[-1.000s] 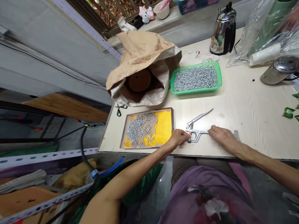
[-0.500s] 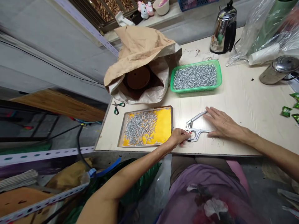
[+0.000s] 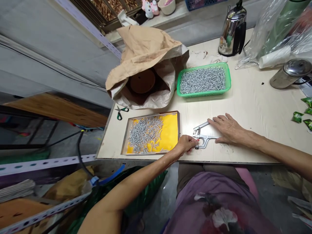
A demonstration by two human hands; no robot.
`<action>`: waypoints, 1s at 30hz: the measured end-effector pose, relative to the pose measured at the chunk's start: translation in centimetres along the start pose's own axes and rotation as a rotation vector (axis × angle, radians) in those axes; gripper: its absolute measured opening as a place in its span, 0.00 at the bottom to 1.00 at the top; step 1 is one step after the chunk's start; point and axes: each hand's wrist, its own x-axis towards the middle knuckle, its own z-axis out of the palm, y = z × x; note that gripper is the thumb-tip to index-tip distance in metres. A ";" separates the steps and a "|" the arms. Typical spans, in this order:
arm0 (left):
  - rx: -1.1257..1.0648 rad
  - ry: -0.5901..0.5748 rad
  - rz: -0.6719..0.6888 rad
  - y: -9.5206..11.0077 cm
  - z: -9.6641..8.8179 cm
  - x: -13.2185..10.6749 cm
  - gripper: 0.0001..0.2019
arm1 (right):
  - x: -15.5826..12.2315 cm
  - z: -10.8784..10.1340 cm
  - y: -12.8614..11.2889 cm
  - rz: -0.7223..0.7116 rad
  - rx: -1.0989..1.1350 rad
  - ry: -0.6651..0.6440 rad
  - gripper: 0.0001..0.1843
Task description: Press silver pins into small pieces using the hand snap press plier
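A pair of silver pliers (image 3: pixel 204 139) with a coil spring and a C-shaped jaw lies over the table near its front edge. My right hand (image 3: pixel 227 130) is on its handles, fingers over the upper one and thumb at the lower one. At the jaw, my left hand (image 3: pixel 186 143) pinches with thumb and fingertips; what sits between them is too small to make out. A bit of red shows at the jaw beside those fingertips. Left of my left hand, a shallow tray (image 3: pixel 178 126) with a yellow bottom holds many small silver metal pins (image 3: pixel 145 133).
A green basket (image 3: pixel 203 95) full of similar metal pieces stands behind the pliers. Left of it is an open paper sack (image 3: pixel 148 42). Scissors (image 3: pixel 119 113) lie near the left edge. A kettle (image 3: pixel 232 32), a steel mug (image 3: pixel 289 74) and green wrapped packets (image 3: pixel 297 117) are to the right.
My right fingers have moved left and slightly down along the upper handle, and the two handles appear a little closer together. My left hand stays at the jaw.
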 end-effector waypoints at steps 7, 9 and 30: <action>0.078 0.024 -0.013 -0.3 0.0 -0.2 0.11 | -1.1 0.2 -2.0 0.087 -0.028 0.055 0.38; 0.220 0.107 0.077 -0.3 -0.1 -0.6 0.11 | -1.2 0.6 -2.2 0.101 -0.022 0.062 0.38; 1.047 0.128 0.969 2.3 3.4 1.5 0.08 | -2.2 0.6 -3.8 0.138 -0.011 0.027 0.03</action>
